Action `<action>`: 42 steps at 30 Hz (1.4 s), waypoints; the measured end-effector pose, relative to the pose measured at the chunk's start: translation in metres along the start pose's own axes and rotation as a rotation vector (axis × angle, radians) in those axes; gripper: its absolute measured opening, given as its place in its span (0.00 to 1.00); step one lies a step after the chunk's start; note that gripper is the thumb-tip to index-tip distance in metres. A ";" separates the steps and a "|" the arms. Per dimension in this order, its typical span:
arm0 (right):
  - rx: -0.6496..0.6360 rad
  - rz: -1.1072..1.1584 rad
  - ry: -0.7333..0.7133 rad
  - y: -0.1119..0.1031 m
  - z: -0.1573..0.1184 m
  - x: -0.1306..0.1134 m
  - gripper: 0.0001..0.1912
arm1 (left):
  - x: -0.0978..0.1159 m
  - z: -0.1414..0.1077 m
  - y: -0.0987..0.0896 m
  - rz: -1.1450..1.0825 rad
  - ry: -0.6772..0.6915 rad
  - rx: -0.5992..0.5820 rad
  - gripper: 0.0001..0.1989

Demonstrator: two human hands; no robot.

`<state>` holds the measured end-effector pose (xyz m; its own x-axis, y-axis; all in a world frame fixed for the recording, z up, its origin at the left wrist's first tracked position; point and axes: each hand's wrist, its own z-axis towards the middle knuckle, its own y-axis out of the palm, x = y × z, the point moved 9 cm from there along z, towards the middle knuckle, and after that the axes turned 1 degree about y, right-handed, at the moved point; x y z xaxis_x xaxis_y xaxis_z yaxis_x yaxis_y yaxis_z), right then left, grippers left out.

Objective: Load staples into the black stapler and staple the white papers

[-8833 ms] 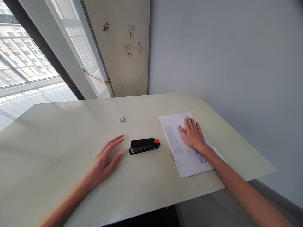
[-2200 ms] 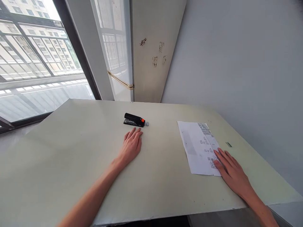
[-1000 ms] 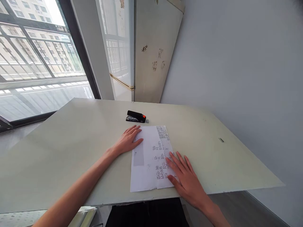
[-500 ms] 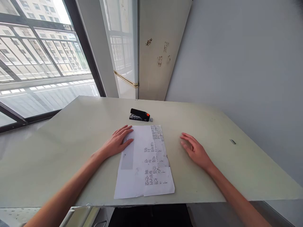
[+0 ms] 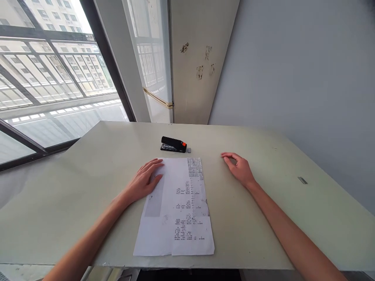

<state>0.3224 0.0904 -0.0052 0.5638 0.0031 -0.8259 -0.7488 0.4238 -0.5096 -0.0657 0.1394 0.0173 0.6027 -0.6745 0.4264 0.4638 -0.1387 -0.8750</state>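
Note:
Printed paper (image 5: 178, 207) lies flat near the table's front edge, its text on the right half. My left hand (image 5: 145, 181) rests on the paper's upper left edge, fingers spread. Just beyond the paper lies a black stapler (image 5: 173, 144) with an orange patch, and a small grey piece (image 5: 189, 150) is at its right end. To the right of the paper, my right hand (image 5: 238, 168) is over the table with thumb and fingertips close together; whether anything is between them is too small to tell.
The pale table (image 5: 73, 187) spans the view. A small grey metallic strip (image 5: 302, 180) lies on its right side. Behind the table stand a fridge (image 5: 196, 93) and a grey wall (image 5: 287, 70); a window (image 5: 55, 70) is at the left.
My right hand has moved slightly away from me, and its thumb and fingertips have come together. My left hand stays on the paper. The view has shifted a little.

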 end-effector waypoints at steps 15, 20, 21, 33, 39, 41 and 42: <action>0.004 0.002 -0.069 0.003 0.003 -0.005 0.12 | -0.003 0.008 -0.023 0.023 -0.214 0.185 0.21; -0.005 -0.023 -0.080 0.004 0.004 -0.005 0.12 | 0.030 0.043 -0.035 0.201 -0.057 0.291 0.19; -0.005 -0.027 -0.080 0.004 0.004 -0.006 0.12 | 0.036 0.055 -0.036 0.241 -0.006 0.288 0.19; -0.016 -0.045 -0.082 0.003 0.003 -0.008 0.12 | 0.002 0.146 -0.019 0.343 -0.192 0.057 0.23; -0.025 -0.058 -0.085 0.003 0.004 -0.007 0.13 | -0.019 0.140 -0.026 0.290 -0.316 0.044 0.19; -0.026 -0.057 -0.077 0.003 0.004 -0.007 0.13 | -0.023 0.130 -0.032 0.262 -0.346 0.067 0.20; -0.026 -0.055 -0.073 0.003 0.004 -0.007 0.13 | -0.024 0.124 -0.036 0.253 -0.354 0.082 0.21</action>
<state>0.3176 0.0956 -0.0003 0.6275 0.0473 -0.7771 -0.7245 0.4012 -0.5606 -0.0162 0.2501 0.0666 0.8826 -0.3878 0.2657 0.3144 0.0669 -0.9469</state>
